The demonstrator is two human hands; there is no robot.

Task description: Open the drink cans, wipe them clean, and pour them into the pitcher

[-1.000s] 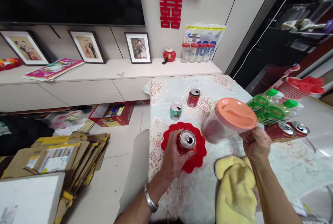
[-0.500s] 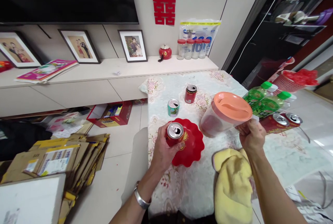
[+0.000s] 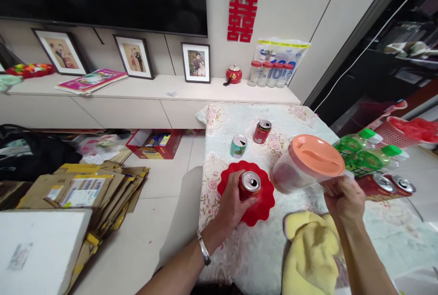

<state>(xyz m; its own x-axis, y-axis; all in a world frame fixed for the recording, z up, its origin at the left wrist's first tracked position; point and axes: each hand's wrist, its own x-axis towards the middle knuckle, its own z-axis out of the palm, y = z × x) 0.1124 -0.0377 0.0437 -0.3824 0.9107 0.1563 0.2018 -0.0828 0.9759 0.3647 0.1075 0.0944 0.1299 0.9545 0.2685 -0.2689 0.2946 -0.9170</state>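
Observation:
My left hand is closed around an opened red drink can, which it holds upright over the red scalloped plate. The can hides the plate's middle, so I cannot tell whether they touch. To the right, my right hand grips the handle of a clear plastic pitcher with an orange lid. The pitcher stands on the table, tilted in my view. A green can and another red can, both opened, stand behind the plate.
A yellow towel lies at the table's front. On the right are green-capped bottles, two more red cans and a pink basket. Flattened cardboard and a white box sit on the floor at left.
The view has swung left, shifting everything rightward in the picture. My left hand has brought the red can from the plate's left edge to above its middle. My right hand still grips the pitcher.

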